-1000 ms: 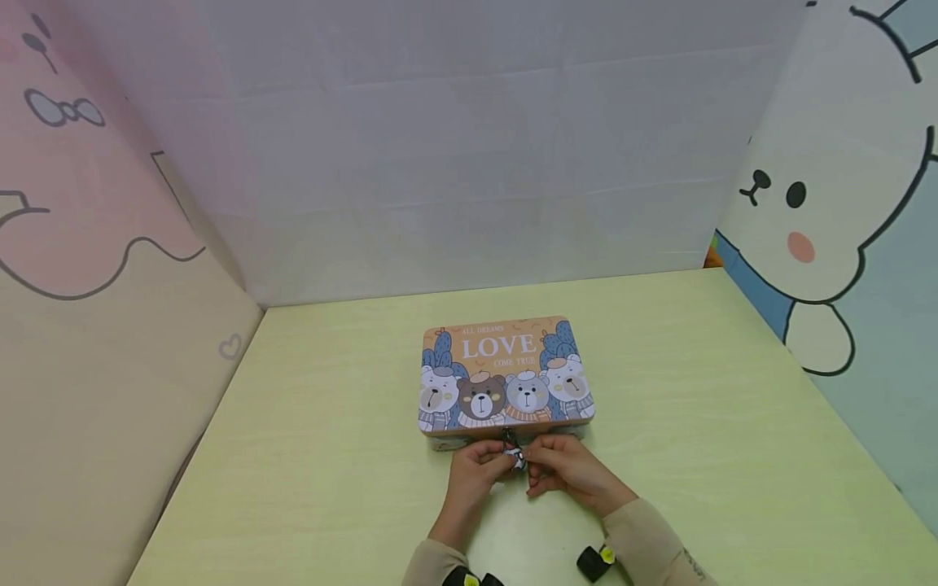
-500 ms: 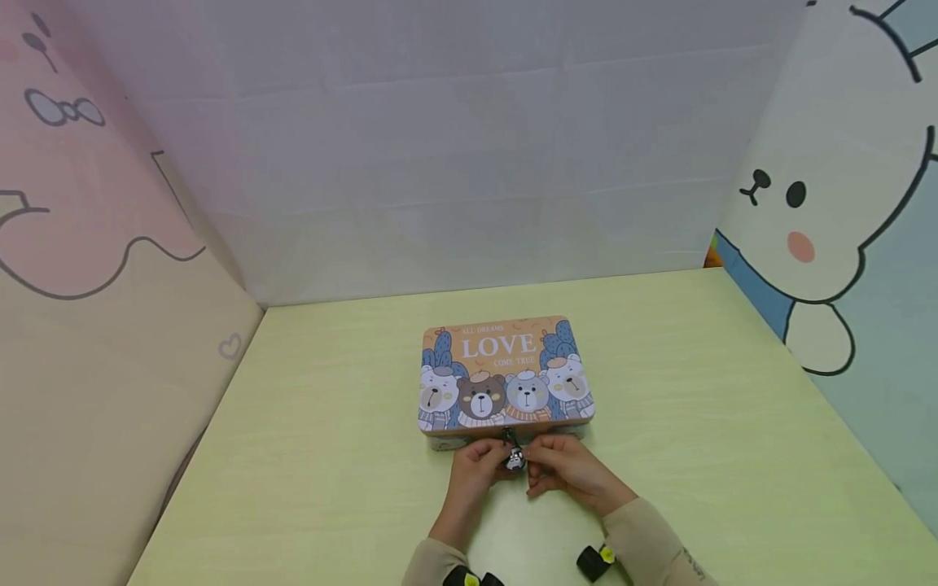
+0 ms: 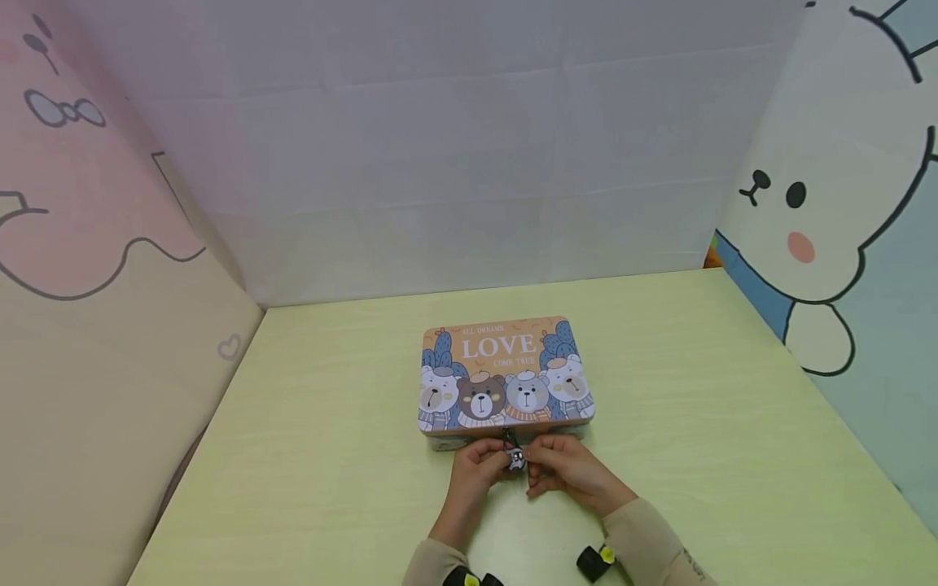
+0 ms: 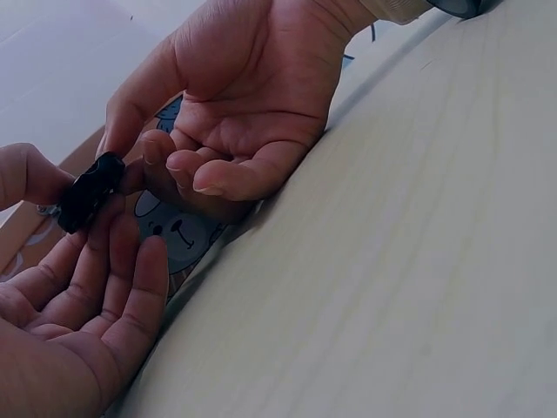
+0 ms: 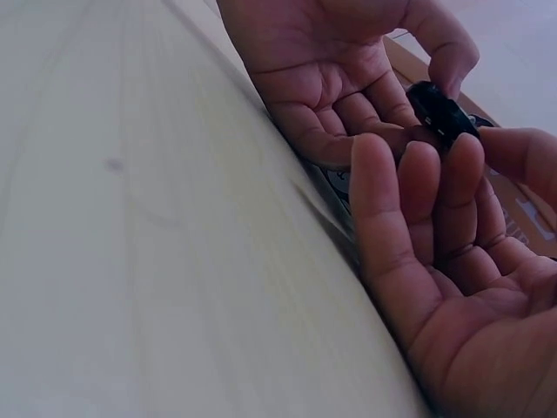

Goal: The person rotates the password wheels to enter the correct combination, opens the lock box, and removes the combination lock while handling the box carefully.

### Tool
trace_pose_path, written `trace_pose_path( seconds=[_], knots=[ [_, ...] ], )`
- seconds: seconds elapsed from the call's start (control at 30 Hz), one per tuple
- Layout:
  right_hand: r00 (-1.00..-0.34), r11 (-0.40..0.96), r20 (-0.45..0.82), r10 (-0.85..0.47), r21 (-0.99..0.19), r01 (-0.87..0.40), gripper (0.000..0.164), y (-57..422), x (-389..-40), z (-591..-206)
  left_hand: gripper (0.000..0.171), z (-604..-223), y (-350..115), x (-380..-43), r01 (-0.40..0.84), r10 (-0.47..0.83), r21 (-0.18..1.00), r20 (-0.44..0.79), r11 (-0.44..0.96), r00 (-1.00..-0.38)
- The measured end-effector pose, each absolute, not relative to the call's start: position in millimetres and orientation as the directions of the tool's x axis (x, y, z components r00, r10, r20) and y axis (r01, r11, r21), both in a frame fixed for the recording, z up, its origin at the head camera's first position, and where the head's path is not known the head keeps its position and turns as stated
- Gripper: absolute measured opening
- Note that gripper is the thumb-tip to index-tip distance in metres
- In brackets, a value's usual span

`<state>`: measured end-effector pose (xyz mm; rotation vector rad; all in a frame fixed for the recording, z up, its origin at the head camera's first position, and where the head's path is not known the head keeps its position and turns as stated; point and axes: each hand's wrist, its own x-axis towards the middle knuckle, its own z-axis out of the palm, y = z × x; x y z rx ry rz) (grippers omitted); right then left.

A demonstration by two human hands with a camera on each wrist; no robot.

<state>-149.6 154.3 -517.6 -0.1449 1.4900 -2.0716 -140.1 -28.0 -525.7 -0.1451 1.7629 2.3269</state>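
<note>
A lidded tin box [image 3: 506, 374] printed with bears and the word LOVE lies on the table. From its front latch hangs a small padlock [image 3: 516, 459], shiny in the head view and dark in both wrist views. My left hand [image 3: 472, 480] pinches the padlock [image 4: 90, 192] from the left, its thumb on one side and its fingers behind. From the right, my right hand [image 3: 575, 472] holds the padlock [image 5: 442, 113] between thumb and index finger, while its other fingers are loosely bent. Fingertips cover part of the padlock.
The pale yellow-green table [image 3: 330, 472] reaches back to a white wall sheet [image 3: 469, 163]. Printed side panels stand at left and right, the right panel [image 3: 828, 244] showing a cartoon bear. Black wrist straps [image 3: 595, 561] sit by the sleeves.
The padlock has turned a little between the fingers, and its visible face differs. My left thumb drew back from it, then came onto it again. The box and right hand look still.
</note>
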Motion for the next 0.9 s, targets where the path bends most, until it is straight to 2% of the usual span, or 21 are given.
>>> trace_pose_path(
  seconds=[0.9],
  knots=[
    [-0.824, -0.219, -0.225, -0.520, -0.897, 0.384, 0.017, 154.3, -150.3, -518.5, 0.015, -526.1, -26.4, -139.9, -0.216, 0.089, 0.945, -0.200, -0.247, -0.976]
  ],
)
